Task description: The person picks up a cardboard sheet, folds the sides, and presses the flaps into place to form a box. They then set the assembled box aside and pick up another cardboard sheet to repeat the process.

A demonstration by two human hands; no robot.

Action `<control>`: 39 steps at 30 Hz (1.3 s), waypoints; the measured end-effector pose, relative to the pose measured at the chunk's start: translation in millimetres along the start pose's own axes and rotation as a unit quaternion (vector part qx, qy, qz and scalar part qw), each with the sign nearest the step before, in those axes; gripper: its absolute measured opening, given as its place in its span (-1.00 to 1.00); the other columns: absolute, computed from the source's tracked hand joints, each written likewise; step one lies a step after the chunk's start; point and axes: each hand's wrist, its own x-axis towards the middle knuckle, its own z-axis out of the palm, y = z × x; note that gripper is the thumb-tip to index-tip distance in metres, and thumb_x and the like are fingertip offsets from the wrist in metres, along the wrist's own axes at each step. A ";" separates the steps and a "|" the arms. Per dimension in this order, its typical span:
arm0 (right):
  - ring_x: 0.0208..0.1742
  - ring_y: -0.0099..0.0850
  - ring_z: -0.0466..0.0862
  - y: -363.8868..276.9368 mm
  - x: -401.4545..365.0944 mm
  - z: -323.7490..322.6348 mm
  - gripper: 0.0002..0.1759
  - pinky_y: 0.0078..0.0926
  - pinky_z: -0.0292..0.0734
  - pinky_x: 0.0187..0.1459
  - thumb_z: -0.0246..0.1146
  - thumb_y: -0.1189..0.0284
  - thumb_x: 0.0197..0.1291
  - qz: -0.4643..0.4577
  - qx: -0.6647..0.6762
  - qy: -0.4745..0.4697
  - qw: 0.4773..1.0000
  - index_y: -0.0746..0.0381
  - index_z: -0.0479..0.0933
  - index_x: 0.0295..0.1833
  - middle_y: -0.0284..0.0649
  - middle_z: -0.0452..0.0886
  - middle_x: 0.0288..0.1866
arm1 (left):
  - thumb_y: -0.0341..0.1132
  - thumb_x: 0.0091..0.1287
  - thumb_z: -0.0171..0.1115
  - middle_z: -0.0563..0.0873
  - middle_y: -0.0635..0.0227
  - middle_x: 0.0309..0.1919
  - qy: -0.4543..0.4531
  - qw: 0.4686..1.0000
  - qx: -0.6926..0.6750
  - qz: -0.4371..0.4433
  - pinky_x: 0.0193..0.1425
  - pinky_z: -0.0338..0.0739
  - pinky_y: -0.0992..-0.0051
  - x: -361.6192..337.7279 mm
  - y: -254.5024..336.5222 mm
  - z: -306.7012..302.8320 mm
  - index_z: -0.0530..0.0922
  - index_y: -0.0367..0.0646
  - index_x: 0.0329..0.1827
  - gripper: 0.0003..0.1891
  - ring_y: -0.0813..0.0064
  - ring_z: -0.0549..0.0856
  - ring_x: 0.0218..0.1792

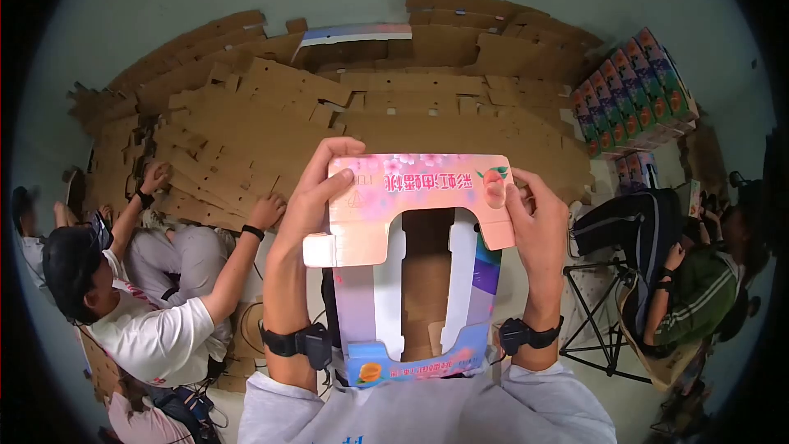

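A printed cardboard fruit box is held up in front of my chest, with a wide gap through its middle. Its far panel is pink and orange with peach pictures and upside-down lettering; the near panel is blue. White inner flaps stand along both sides of the gap, and brown cardboard shows at the bottom. My left hand grips the far left corner, thumb on the printed face. On the far right corner, my right hand is closed with its thumb at the edge. A loose flap sticks out below my left hand.
Flattened brown cardboard sheets lie in overlapping piles ahead. Stacked printed boxes stand at the right. A person in a white shirt sits at the left, hands on the cardboard. Another person sits at the right beside a black folding frame.
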 end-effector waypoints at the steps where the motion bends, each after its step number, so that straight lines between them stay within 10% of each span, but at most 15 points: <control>1: -0.53 -0.57 0.46 -1.9 1.4 -0.7 -0.70 -0.41 0.36 -0.43 0.37 0.43 0.43 0.032 0.000 -0.016 0.999 0.29 0.72 0.19 -0.24 0.51 -0.54 | -0.41 0.49 0.16 0.60 0.22 0.23 -0.006 0.999 0.028 -0.016 0.46 0.45 0.42 -2.8 4.7 0.7 0.54 -0.20 0.37 -0.60 0.38 0.59 0.31; 9: -0.55 -0.13 0.59 -6.8 5.6 5.5 -0.71 -0.17 0.44 -0.40 0.23 0.33 0.58 0.101 -0.045 -0.069 0.991 0.30 0.60 0.21 0.04 0.56 -0.55 | -0.36 0.61 0.12 0.70 0.27 0.30 -0.077 0.976 0.203 -0.017 0.37 0.51 0.51 4.3 18.5 -16.1 0.68 -0.24 0.31 -0.67 0.51 0.68 0.20; 15: -0.24 0.36 0.69 0.8 2.2 15.4 -0.63 0.07 0.53 -0.24 -0.02 0.23 0.70 0.076 -0.038 -0.046 0.995 0.30 0.57 0.13 0.28 0.69 -0.31 | -0.44 0.59 0.05 0.55 0.25 0.27 0.044 0.971 0.225 0.068 0.44 0.43 0.42 8.7 -10.0 8.9 0.69 -0.35 0.24 -0.68 0.41 0.60 0.26; 21: -0.26 -0.03 0.72 9.7 -4.7 16.5 -0.68 -0.18 0.57 -0.11 -0.02 0.35 0.68 0.108 -0.066 0.004 0.992 0.32 0.59 0.09 0.13 0.71 -0.24 | -0.48 0.49 0.09 0.58 0.14 0.33 0.115 0.983 0.105 0.100 0.43 0.43 0.41 9.5 -28.1 17.5 0.76 -0.28 0.13 -0.69 0.32 0.59 0.33; 24: -0.18 0.26 0.71 15.9 -4.7 20.8 -0.67 0.01 0.56 -0.13 -0.01 0.33 0.66 0.090 -0.027 0.039 0.995 0.32 0.59 0.07 0.27 0.68 -0.25 | -0.48 0.50 0.10 0.57 0.09 0.45 0.136 0.986 0.044 0.089 0.49 0.42 0.40 8.6 -19.6 24.0 0.77 -0.30 0.12 -0.70 0.29 0.58 0.42; 36: -0.18 -0.01 0.81 31.5 -8.3 38.2 -0.71 -0.14 0.62 -0.08 -0.06 0.45 0.63 0.035 -0.051 0.062 0.996 0.35 0.57 0.02 0.09 0.79 -0.18 | -0.38 0.56 0.18 0.74 0.14 0.22 0.177 0.948 0.233 0.128 0.37 0.54 0.36 7.5 -24.7 31.1 0.74 -0.34 0.12 -0.74 0.30 0.72 0.24; 39: -0.05 0.28 0.74 37.8 -6.6 43.8 -0.75 0.05 0.58 -0.05 -0.02 0.47 0.58 0.073 0.012 0.033 0.997 0.35 0.55 0.02 0.24 0.76 -0.12 | -0.38 0.56 0.19 0.74 0.14 0.18 0.179 0.939 0.258 0.143 0.36 0.56 0.35 10.0 -25.6 33.4 0.74 -0.35 0.12 -0.74 0.30 0.73 0.23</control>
